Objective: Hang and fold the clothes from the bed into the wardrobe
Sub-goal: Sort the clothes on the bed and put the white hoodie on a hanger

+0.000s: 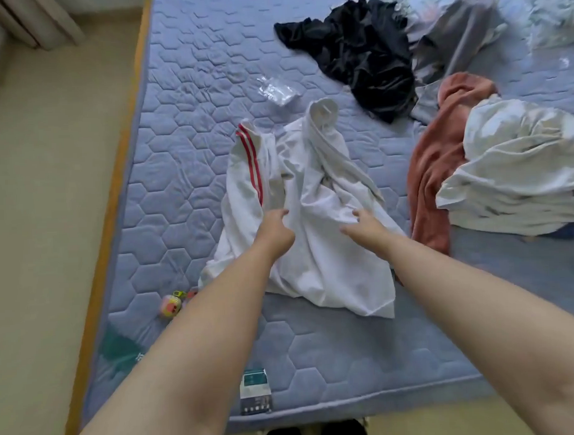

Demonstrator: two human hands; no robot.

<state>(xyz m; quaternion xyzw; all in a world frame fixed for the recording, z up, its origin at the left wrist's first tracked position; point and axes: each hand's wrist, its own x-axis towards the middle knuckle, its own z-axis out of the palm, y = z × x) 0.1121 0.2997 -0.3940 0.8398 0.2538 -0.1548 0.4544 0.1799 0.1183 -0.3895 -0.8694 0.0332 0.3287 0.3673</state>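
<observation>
Head view, the only one. The white top [312, 249] lies crumpled near the middle of the bed [193, 74], toward the near edge, with a red-striped sleeve [252, 156] thrown up on its left side and the collar end [322, 113] pointing away.

The left hand [274, 232] sits on the cloth just below that sleeve. Its grip is curled and looks pinched on a fold, though blur hides the fingertips. The right hand [365, 222] rests on the top's right half, with the grip apart and the fingers spread flat on the fabric.

Handling, as I judge it: thin, light, floppy cloth, not fragile, and prob. a bit slippery on the quilted cover. It'll sag if lifted by one point, so best take it at both shoulders by the collar, or at the hem corners.

Other stuff on the far right side:
- a black garment [354, 52]
- a rust-coloured one [430, 179]
- a white heap [521, 163]

Writing: a small box [255, 392] at the near edge carries print, and a green patch [121, 351] at the near left corner has pale characters. Both are too blurred to read. No brand visible on the top.
</observation>
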